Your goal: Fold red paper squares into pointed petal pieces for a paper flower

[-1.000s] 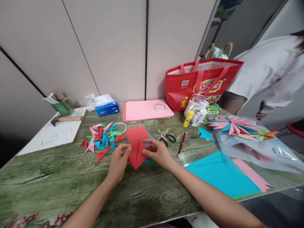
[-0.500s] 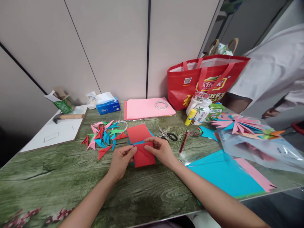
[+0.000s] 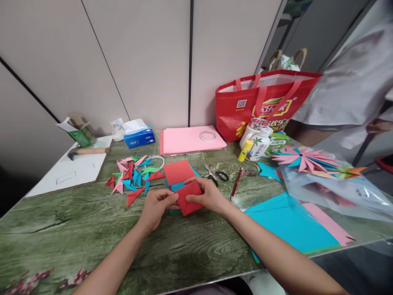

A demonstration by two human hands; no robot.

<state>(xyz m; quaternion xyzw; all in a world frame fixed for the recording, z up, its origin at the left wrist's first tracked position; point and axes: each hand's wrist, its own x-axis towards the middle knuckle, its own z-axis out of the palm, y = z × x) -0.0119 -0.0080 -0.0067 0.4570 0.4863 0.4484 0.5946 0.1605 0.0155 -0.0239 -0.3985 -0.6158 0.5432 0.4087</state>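
A folded red paper (image 3: 189, 201) is held between my two hands, tilted, above the table. My left hand (image 3: 157, 207) pinches its left corner with thumb and fingers. My right hand (image 3: 206, 194) grips its upper right part, thumb on top. Just behind lies a stack of red and blue paper squares (image 3: 178, 172), partly covered by the hands. Several folded paper pieces (image 3: 132, 176) in pink, red, blue and green lie in a heap to the left. Open scissors (image 3: 217, 174) rest to the right of the stack.
A pencil (image 3: 236, 184), a glue stick (image 3: 245, 150) and a red bag (image 3: 267, 104) are on the right, with blue sheets (image 3: 291, 225) nearer. Pink paper (image 3: 187, 139) lies at the back, a hammer (image 3: 89, 151) at left. A person stands at the far right.
The red paper has turned and tilted in my hands, its edges now slanting. The person at the right has shifted, and their hand has moved further right.
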